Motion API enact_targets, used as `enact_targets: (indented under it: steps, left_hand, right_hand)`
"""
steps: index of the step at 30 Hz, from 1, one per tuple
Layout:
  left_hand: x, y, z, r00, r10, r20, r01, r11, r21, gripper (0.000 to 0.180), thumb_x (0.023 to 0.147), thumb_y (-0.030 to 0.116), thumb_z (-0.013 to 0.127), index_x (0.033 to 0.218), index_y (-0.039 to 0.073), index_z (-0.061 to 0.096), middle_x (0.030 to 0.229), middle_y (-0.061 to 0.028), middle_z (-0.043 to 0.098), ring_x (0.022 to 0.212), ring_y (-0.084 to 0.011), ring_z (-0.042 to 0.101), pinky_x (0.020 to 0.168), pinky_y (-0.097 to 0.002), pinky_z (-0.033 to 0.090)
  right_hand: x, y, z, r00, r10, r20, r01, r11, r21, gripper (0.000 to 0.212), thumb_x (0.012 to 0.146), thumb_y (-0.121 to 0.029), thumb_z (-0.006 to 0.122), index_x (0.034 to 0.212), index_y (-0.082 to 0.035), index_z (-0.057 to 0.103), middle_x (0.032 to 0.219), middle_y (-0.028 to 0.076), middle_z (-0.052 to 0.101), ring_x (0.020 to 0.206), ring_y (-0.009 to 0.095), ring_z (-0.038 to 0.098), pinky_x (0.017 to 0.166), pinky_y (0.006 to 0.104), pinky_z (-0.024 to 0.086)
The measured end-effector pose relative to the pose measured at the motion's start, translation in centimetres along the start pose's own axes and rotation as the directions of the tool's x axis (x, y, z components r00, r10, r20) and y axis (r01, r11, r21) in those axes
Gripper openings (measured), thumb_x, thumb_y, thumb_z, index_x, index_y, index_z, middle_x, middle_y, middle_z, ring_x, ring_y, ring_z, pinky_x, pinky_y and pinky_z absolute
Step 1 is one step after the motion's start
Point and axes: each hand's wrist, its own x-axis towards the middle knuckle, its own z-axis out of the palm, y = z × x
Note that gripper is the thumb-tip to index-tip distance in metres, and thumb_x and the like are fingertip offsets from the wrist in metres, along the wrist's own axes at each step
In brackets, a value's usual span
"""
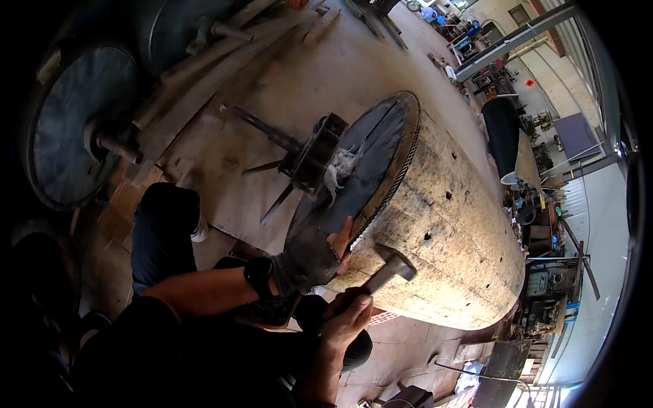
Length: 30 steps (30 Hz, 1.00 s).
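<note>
In front of me lies a large drum (442,224) on its side, its curved face pale, stained and dotted with small dark holes. A twisted cord (388,197) runs along its rim, next to the dark round end plate (364,170). My left hand (316,258), in a grey fingerless glove, bends its bare fingers closed at the near rim; whatever they pinch is too small to make out. My right hand (348,319) is bare and wrapped round the handle of a hammer (394,264). The hammer's head is beside the drum's face, right of my left fingers.
A shaft with a dark metal block (316,153) and a white rag (340,166) juts from the end plate. Dark round-ended drums (81,129) and long planks (204,88) lie left. A dark roller (503,136) and cluttered machines (547,279) stand right.
</note>
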Motion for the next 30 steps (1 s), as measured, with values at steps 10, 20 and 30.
enact_targets:
  steps: [10, 20, 30]
  left_hand:
    - [0.3, 0.2, -0.3, 0.999, 0.024, -0.023, -0.021, 0.991, 0.131, 0.084, 0.082, 0.021, 0.071, 0.149, -0.013, 0.035, 0.065, -0.0089, 0.053, 0.055, -0.0286, 0.056, 0.057, -0.0436, 0.049]
    - [0.3, 0.1, -0.2, 0.999, 0.037, 0.005, -0.037, 0.993, 0.108, 0.084, 0.081, 0.019, 0.071, 0.150, -0.013, 0.034, 0.071, -0.0125, 0.058, 0.059, -0.0318, 0.057, 0.059, -0.0475, 0.049]
    - [0.3, 0.1, -0.2, 0.997, 0.072, -0.012, -0.069, 0.988, 0.140, 0.079, 0.083, 0.022, 0.071, 0.145, -0.016, 0.039, 0.063, -0.0083, 0.053, 0.055, -0.0259, 0.056, 0.054, -0.0441, 0.047]
  right_hand:
    - [-1.4, -1.5, -0.1, 0.952, -0.299, -0.069, 0.272, 0.927, -0.259, 0.035, 0.109, -0.034, 0.046, 0.101, -0.001, 0.053, 0.067, 0.001, 0.053, 0.050, 0.007, 0.045, 0.043, 0.0197, 0.032]
    - [-2.0, -1.4, -0.2, 0.772, -0.601, -0.206, 0.517, 0.783, -0.345, 0.043, 0.108, -0.037, 0.041, 0.090, 0.000, 0.052, 0.065, 0.004, 0.053, 0.050, 0.010, 0.045, 0.048, 0.0234, 0.034]
    - [-2.9, 0.5, -2.2, 0.801, -0.564, -0.198, 0.480, 0.805, -0.349, 0.045, 0.108, -0.042, 0.042, 0.097, 0.000, 0.053, 0.070, 0.005, 0.058, 0.053, 0.009, 0.043, 0.051, 0.0214, 0.036]
